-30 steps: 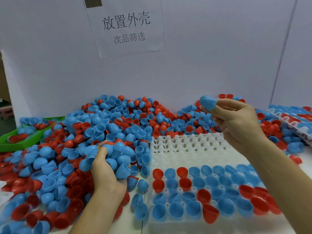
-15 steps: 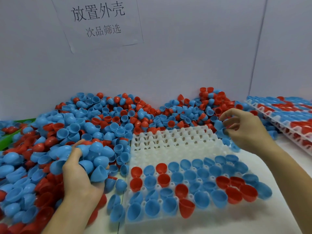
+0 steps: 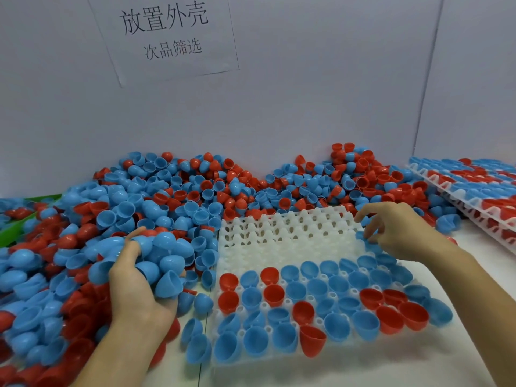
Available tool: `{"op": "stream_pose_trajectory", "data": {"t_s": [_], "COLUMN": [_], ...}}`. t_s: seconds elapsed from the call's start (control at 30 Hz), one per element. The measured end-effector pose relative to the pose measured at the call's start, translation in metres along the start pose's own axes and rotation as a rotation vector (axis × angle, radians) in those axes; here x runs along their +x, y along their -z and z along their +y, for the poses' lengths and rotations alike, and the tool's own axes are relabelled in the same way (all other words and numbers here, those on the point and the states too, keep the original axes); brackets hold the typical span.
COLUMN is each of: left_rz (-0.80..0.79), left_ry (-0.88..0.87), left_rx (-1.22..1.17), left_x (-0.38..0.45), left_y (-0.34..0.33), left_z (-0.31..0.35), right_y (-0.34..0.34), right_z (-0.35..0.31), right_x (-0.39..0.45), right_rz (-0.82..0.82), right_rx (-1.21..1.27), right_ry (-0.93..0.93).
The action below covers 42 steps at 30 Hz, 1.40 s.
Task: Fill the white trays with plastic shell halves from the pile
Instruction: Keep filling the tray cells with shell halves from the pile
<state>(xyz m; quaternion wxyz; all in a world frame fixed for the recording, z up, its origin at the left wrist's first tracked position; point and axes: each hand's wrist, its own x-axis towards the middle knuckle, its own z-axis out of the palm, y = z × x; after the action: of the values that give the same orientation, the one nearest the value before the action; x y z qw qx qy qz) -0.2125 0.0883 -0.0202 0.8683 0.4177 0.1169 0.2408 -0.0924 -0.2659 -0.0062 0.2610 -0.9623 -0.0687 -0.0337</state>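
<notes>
A white tray (image 3: 282,241) lies in front of me; its near rows hold blue and red shell halves (image 3: 315,291), and its far rows are bare. The big pile of blue and red shell halves (image 3: 195,191) runs along the wall and down the left side. My left hand (image 3: 131,286) rests on the pile left of the tray and grips a bunch of blue shell halves (image 3: 164,255). Over the tray's right edge, my right hand (image 3: 399,233) pinches a blue shell half (image 3: 361,236) in its fingertips.
Filled white trays (image 3: 474,191) are stacked at the far right. A green bin (image 3: 16,227) shows at the left edge, partly buried by shells. A paper sign (image 3: 167,34) hangs on the grey wall behind. Loose shells (image 3: 195,339) lie beside the tray's near left corner.
My right hand came down from holding up a blue shell, dipped into the pile at the right, then moved to the tray's right edge. The left hand has kept its bunch.
</notes>
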Motion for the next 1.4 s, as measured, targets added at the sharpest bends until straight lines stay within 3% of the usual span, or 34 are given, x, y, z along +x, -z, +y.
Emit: {"op": "stream_pose_trajectory", "data": {"t_s": [0.37, 0.47, 0.7, 0.77, 0.9, 1.0, 1.23, 1.4], "left_rz": [0.027, 0.025, 0.023, 0.015, 0.018, 0.002, -0.054, -0.067], "left_ry": [0.002, 0.016, 0.061, 0.083, 0.124, 0.175, 0.271, 0.296], "left_rx": [0.020, 0.007, -0.081, -0.103, -0.151, -0.204, -0.173, -0.126], "left_x": [0.004, 0.004, 0.003, 0.002, 0.000, 0.000, 0.000, -0.002], "left_y": [0.001, 0.001, -0.004, -0.005, -0.006, -0.005, -0.002, -0.001], "left_z": [0.002, 0.003, 0.004, 0.004, 0.007, 0.007, 0.002, 0.002], "right_y": [0.003, 0.004, -0.009, -0.019, -0.047, -0.076, -0.106, -0.105], "right_z": [-0.009, -0.018, -0.074, -0.108, -0.183, -0.219, -0.217, -0.204], "right_x": [-0.009, -0.013, -0.029, -0.037, -0.055, -0.068, -0.084, -0.089], "right_rz": [0.043, 0.187, 0.327, 0.257, -0.048, -0.233, -0.149, -0.233], "right_rx": [-0.085, -0.099, 0.040, 0.109, 0.203, 0.251, 0.257, 0.283], "right_ry": [0.014, 0.075, 0.363, 0.465, 0.652, 0.693, 0.739, 0.724]}}
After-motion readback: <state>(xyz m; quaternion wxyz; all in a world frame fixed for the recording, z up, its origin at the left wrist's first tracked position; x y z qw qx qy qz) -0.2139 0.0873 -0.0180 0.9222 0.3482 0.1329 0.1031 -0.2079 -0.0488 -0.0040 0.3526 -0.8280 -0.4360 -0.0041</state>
